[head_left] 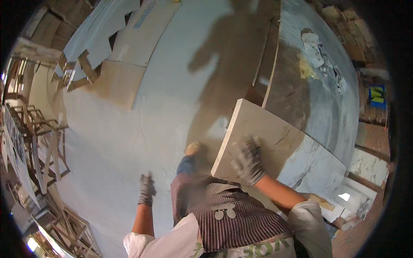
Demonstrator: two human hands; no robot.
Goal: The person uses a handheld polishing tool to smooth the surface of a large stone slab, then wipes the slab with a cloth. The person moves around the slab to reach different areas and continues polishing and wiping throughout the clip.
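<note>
A pale stone-like slab (275, 137) with dark veins lies at right of centre, its thick light edge towards me. My right hand (249, 161), in a grey work glove, is over the slab's near left part with its fingers spread. It seems to rest flat on the surface, though motion blurs it slightly. Off to the left, my left hand (147, 190) hangs above the floor in a similar glove. Its fingers are stretched forward and nothing shows in it. One shoe (193, 148) of mine stands on the floor between both hands.
Flattened cardboard (116, 81) lies on the pale floor (103, 137) at the far left. Wooden frames (45, 142) stand along the left side. Behind the slab is a bench-like surface (331, 116) with crumpled plastic (316, 49) on it. My shadow falls ahead.
</note>
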